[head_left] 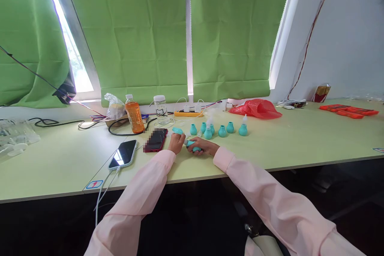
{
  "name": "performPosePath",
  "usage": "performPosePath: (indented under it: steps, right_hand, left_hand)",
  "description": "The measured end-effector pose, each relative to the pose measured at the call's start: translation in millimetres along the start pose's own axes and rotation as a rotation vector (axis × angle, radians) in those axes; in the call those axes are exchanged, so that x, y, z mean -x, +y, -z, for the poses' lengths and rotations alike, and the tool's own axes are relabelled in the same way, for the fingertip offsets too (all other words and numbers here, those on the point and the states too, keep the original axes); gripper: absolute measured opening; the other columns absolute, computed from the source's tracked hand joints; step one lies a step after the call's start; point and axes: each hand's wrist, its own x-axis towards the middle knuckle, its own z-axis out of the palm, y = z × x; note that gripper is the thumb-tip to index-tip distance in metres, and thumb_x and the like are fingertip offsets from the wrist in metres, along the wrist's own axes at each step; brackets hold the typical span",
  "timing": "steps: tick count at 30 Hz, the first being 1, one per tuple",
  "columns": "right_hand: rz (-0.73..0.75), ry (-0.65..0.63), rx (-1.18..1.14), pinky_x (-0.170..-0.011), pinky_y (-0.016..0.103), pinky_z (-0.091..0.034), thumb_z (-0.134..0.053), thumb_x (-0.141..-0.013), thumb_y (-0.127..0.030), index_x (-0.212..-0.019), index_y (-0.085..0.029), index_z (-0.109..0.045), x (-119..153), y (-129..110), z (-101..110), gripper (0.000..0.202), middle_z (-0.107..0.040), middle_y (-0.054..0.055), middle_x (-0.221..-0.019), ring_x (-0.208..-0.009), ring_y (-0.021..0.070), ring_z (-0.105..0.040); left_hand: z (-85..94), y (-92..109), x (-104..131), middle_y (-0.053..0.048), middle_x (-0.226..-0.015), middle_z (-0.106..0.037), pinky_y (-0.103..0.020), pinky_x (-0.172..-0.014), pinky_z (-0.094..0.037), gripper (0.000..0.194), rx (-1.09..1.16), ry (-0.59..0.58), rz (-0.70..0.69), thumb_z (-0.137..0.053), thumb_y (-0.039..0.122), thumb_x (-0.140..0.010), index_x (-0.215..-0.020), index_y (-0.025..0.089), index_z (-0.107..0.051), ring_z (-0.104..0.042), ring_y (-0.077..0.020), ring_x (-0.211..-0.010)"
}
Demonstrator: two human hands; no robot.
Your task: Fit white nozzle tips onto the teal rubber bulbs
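Note:
My right hand is wrapped round a teal bulb, whose clear tip points left toward my other hand. My left hand is closed in a fist beside that tip; what it grips, if anything, is too small to name. Just behind the left fist is another teal piece. Beyond my hands several small teal bulbs stand upright on the table, among them an open-necked one and, at the right end, one with a clear pointed nozzle.
Two phones, one dark red and one pale with a cable, lie left of my hands. Behind stand an orange drink bottle and a clear jar. A red plastic bag and orange frames are to the right.

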Motion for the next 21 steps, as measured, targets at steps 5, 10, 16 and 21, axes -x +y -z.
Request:
performPosePath:
  steps: [5, 10, 16, 21]
  right_hand:
    - [-0.008, -0.009, -0.02, -0.024, 0.009, -0.017, -0.055, -0.058, -0.01, -0.064, -0.016, -0.043, -0.2, 0.0, 0.7, 0.015, -0.045, -0.008, -0.048, -0.031, 0.0002, -0.034]
    - [-0.027, -0.028, -0.026, -0.024, 0.009, -0.017, -0.054, -0.058, -0.01, -0.063, -0.016, -0.042, 1.4, -2.0, 0.5, 0.015, -0.045, -0.008, -0.048, -0.031, 0.0002, -0.033]
    - [-0.038, -0.039, -0.034, -0.024, 0.009, -0.017, -0.056, -0.058, -0.011, -0.062, -0.016, -0.042, 0.7, -1.4, 1.8, 0.016, -0.045, -0.008, -0.048, -0.031, 0.0003, -0.033]
    - [-0.044, -0.038, -0.041, -0.024, 0.009, -0.017, -0.055, -0.06, -0.01, -0.063, -0.017, -0.041, -0.1, -0.7, 2.3, 0.016, -0.044, -0.008, -0.047, -0.031, 0.0003, -0.033]
  left_hand:
    - [-0.3, -0.8, 0.4, -0.008, -0.108, -0.052, -0.037, -0.076, -0.047, 0.027, 0.009, 0.006, -0.021, -0.047, 0.028, -0.084, -0.106, 0.014, -0.051, -0.054, -0.0179, -0.09]
    - [-1.2, -1.5, 1.0, -0.007, -0.107, -0.053, -0.037, -0.076, -0.047, 0.028, 0.026, 0.008, -0.034, -0.047, 0.029, -0.083, -0.106, 0.014, -0.05, -0.054, -0.0187, -0.09]
    - [-0.9, -1.3, 1.9, -0.007, -0.107, -0.053, -0.037, -0.076, -0.047, 0.027, 0.042, -0.001, -0.039, -0.047, 0.029, -0.084, -0.106, 0.015, -0.05, -0.054, -0.0183, -0.09]
    - [-1.0, -2.2, 2.0, -0.007, -0.107, -0.053, -0.037, -0.076, -0.047, 0.027, 0.055, -0.007, -0.053, -0.046, 0.029, -0.084, -0.106, 0.015, -0.051, -0.054, -0.0184, -0.09]
